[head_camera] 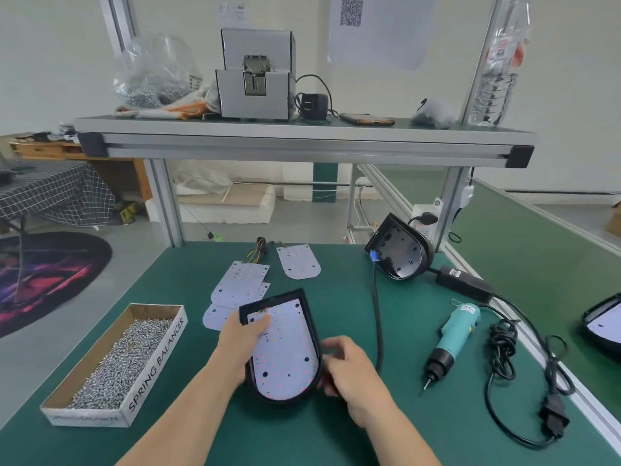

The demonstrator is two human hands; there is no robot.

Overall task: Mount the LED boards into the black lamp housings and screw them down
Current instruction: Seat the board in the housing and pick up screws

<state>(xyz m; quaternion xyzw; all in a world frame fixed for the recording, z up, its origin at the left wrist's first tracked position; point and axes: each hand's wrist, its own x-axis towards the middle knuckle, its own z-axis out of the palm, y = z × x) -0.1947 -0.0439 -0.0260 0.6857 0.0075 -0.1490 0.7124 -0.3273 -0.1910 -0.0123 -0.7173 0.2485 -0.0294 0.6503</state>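
Note:
A black lamp housing [311, 317] lies on the green table in front of me with a white LED board [287, 351] seated inside it. My left hand [240, 341] grips the housing's left rim, thumb pressing on the board. My right hand [349, 371] holds the housing's right rim with curled fingers. Spare LED boards [240, 280] with wires lie just behind, and another board [299, 262] lies further back. An empty black housing [400, 252] stands tilted at the back right. A teal electric screwdriver [453, 338] lies to the right.
A cardboard box of screws [117, 361] sits at the left. A black cable [378, 317] runs beside the housing. A power adapter [465, 284] and coiled cords [504, 351] lie at the right. Another housing with a board [605, 321] sits on the conveyor. An upper shelf [302, 136] carries a screw feeder.

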